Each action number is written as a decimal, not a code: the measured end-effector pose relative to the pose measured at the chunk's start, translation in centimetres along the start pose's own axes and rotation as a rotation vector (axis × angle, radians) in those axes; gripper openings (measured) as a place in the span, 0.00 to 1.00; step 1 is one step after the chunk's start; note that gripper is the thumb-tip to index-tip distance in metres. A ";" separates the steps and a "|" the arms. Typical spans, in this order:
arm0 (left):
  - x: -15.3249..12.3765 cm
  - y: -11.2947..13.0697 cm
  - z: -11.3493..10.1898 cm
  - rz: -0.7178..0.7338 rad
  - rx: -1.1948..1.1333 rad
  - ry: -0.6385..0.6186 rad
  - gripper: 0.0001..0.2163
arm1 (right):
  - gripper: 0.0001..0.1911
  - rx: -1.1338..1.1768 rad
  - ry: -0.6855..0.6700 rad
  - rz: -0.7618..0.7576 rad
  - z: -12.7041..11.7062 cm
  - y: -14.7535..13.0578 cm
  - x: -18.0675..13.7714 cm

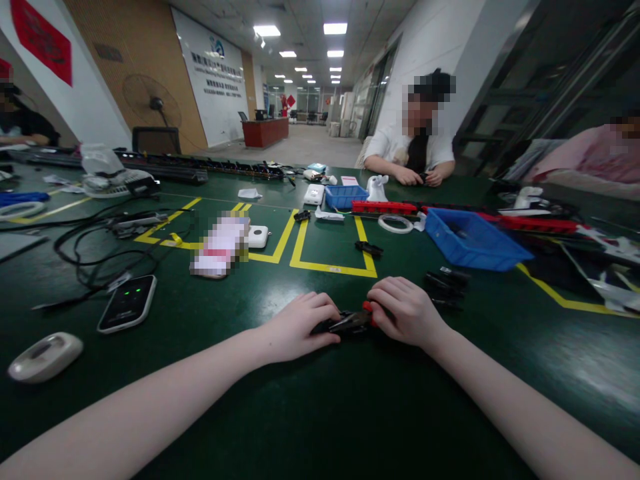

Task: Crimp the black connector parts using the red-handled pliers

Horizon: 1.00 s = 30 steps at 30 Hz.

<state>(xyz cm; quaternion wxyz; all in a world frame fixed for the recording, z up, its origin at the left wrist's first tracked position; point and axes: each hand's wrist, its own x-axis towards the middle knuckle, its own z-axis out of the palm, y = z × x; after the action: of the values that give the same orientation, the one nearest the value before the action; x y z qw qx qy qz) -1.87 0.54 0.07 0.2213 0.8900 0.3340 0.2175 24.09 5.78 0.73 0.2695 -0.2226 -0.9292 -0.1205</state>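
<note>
My right hand [409, 312] is closed around the red handles of a pair of pliers [346, 323], whose metal jaws point left. Opposite it, my left hand [301, 325] pinches a small black part [321, 327] at the tip of the jaws. The fingers hide much of that part, and whether the jaws bite on it I cannot tell. To the right of my right hand lie several black plastic pieces [447, 285]. Another black piece [369, 249] rests farther forward, across a yellow tape line.
Ahead to the right stands a blue bin [473, 257]; a smaller blue bin [345, 195] is farther back. On the left are a phone [220, 247], a black-faced device [128, 303], a beige mouse-shaped object [45, 357] and cables [75, 250]. A person [415, 147] sits across the table.
</note>
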 end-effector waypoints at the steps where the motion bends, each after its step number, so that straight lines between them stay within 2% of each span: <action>1: 0.0 0.0 0.0 -0.002 -0.001 0.001 0.09 | 0.07 0.001 -0.002 0.002 0.0 0.0 0.0; 30: 0.1 0.6 -0.1 -0.026 0.024 -0.018 0.08 | 0.08 0.056 -0.042 0.030 -0.4 -0.2 0.1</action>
<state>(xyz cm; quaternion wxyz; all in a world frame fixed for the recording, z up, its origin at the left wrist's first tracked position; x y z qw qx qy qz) -1.56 0.24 0.45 0.2166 0.8901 0.3460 0.2027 24.14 5.54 1.09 0.2577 -0.2313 -0.9342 -0.0855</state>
